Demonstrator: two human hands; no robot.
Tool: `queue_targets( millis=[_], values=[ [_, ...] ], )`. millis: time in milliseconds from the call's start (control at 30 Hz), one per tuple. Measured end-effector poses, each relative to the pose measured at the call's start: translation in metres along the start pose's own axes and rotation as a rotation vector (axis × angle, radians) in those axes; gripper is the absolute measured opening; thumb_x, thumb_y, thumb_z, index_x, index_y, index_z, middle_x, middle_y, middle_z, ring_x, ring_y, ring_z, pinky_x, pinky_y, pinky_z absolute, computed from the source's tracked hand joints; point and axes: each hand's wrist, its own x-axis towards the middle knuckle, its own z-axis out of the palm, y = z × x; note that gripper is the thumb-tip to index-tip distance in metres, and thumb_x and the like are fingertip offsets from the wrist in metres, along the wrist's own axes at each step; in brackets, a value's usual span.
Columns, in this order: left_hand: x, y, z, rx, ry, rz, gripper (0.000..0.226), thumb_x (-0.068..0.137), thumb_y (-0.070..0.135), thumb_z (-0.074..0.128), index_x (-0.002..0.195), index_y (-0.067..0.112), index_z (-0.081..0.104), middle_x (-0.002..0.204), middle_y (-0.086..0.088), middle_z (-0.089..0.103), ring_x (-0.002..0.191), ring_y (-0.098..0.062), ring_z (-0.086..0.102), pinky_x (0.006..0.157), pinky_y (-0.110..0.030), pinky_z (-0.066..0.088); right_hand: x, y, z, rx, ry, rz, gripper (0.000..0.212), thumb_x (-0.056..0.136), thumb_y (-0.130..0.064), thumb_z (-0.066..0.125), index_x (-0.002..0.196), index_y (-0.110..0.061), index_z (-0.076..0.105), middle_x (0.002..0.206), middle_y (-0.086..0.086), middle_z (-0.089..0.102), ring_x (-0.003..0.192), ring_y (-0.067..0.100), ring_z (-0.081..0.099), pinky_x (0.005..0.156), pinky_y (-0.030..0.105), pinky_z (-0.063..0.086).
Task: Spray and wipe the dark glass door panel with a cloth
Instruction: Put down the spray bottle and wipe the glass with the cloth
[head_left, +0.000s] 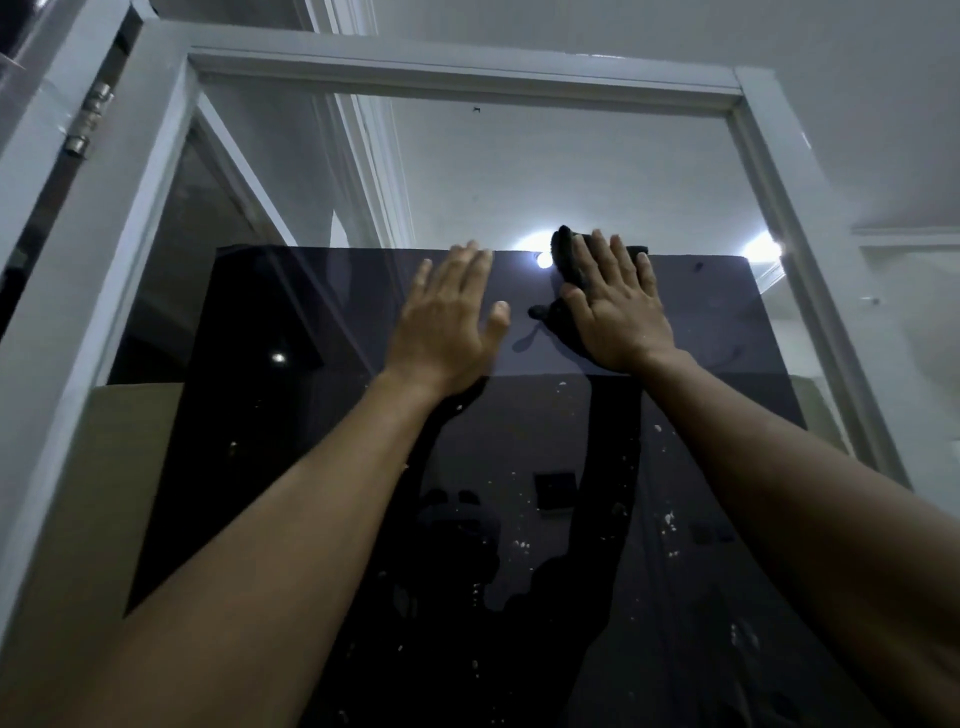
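Observation:
The dark glass door panel (322, 467) fills the middle of the head view, set in a white frame, and I look up at it. White specks dot its lower part. My right hand (621, 306) lies flat with straight fingers on a dark cloth (563, 249), pressing it against the upper glass. The cloth sticks out above and to the left of the fingers. To its left, my left hand (447, 322) is spread flat against the glass with nothing in it. No spray bottle is in view.
The white door frame (135, 218) runs along the top and both sides. A metal hinge (91, 122) sits at the upper left. Bright lamp reflections glare beside the cloth (543, 257) and at the right edge (763, 249). A tan board (124, 457) shows behind the glass at the left.

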Motion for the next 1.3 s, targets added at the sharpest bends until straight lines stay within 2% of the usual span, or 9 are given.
queue_targets(
  millis=[100,233,367,433,600,867,1000,1167,1300],
  values=[
    [0.013,0.041,0.023,-0.027,-0.008,-0.008,0.069,0.098,0.043,0.020,0.159,0.012,0.026,0.167,-0.009,0.024,0.156,-0.022,0.016,0.127,-0.045,0.005,0.000,0.002,0.000,0.005,-0.002,-0.019,0.064,0.109,-0.043,0.023,0.164,-0.025,-0.003,0.172,0.000,-0.010,0.157,0.017,-0.015,0.126,0.040,-0.014],
    [0.013,0.069,0.051,-0.040,-0.014,-0.135,0.058,0.107,0.037,0.028,0.159,0.013,0.023,0.169,-0.008,0.018,0.157,-0.022,0.009,0.127,-0.044,0.000,-0.003,0.008,0.000,-0.004,-0.015,-0.072,0.063,0.109,-0.042,0.022,0.163,-0.023,-0.003,0.172,0.002,-0.011,0.157,0.018,-0.016,0.126,0.041,-0.013],
    [0.004,0.064,0.058,0.056,-0.007,-0.119,0.078,0.098,0.055,0.002,0.160,0.014,0.023,0.169,-0.007,0.017,0.158,-0.022,0.008,0.126,-0.043,-0.003,-0.005,0.021,-0.002,-0.006,-0.008,-0.130,0.062,0.109,-0.042,0.023,0.164,-0.024,0.000,0.172,0.002,-0.008,0.158,0.018,-0.013,0.127,0.043,-0.010],
    [0.004,0.062,0.058,0.067,0.008,-0.115,0.082,0.095,0.057,-0.001,0.160,0.014,0.025,0.169,-0.007,0.019,0.157,-0.022,0.010,0.127,-0.043,0.000,-0.006,0.036,-0.003,-0.007,-0.004,-0.136,0.062,0.108,-0.044,0.021,0.164,-0.025,0.001,0.172,0.002,-0.006,0.158,0.018,-0.012,0.128,0.042,-0.009],
    [0.004,0.064,0.059,0.065,0.020,-0.125,0.081,0.094,0.056,0.004,0.159,0.014,0.028,0.168,-0.006,0.021,0.157,-0.021,0.011,0.127,-0.044,0.001,-0.015,0.097,-0.010,-0.009,-0.008,-0.073,0.076,0.093,-0.054,0.005,0.164,-0.029,0.000,0.172,-0.001,-0.006,0.158,0.016,-0.011,0.128,0.039,-0.010],
    [0.004,0.062,0.061,0.103,0.017,-0.122,0.079,0.095,0.057,0.009,0.159,0.014,0.028,0.168,-0.006,0.021,0.157,-0.021,0.011,0.128,-0.045,0.004,-0.034,0.191,-0.026,0.021,-0.052,0.110,0.076,0.094,-0.053,0.013,0.164,-0.028,-0.002,0.172,0.001,-0.009,0.157,0.015,-0.012,0.125,0.034,-0.012],
    [0.004,0.062,0.060,0.111,0.018,-0.118,0.080,0.095,0.057,0.009,0.159,0.013,0.028,0.168,-0.007,0.021,0.157,-0.022,0.011,0.128,-0.046,0.004,-0.037,0.199,-0.028,0.020,-0.055,0.093,0.075,0.096,-0.055,0.015,0.163,-0.027,-0.002,0.172,0.002,-0.009,0.157,0.016,-0.013,0.125,0.033,-0.013],
    [0.004,0.064,0.060,0.131,0.015,-0.104,0.079,0.096,0.057,0.009,0.159,0.012,0.027,0.168,-0.009,0.021,0.157,-0.024,0.011,0.128,-0.048,0.003,-0.039,0.197,-0.029,-0.030,-0.014,0.085,0.070,0.106,-0.060,0.018,0.164,-0.026,-0.001,0.172,0.009,-0.008,0.158,0.022,-0.011,0.127,0.040,-0.009],
    [0.002,0.069,0.057,0.214,0.073,-0.085,0.072,0.097,0.048,0.019,0.155,0.007,0.034,0.163,-0.016,0.030,0.155,-0.032,0.020,0.126,-0.052,0.005,-0.038,0.186,-0.033,-0.154,0.017,0.128,0.067,0.108,-0.052,0.026,0.164,-0.020,0.010,0.169,0.016,0.010,0.157,0.032,0.005,0.125,0.047,0.008]
  ],
)
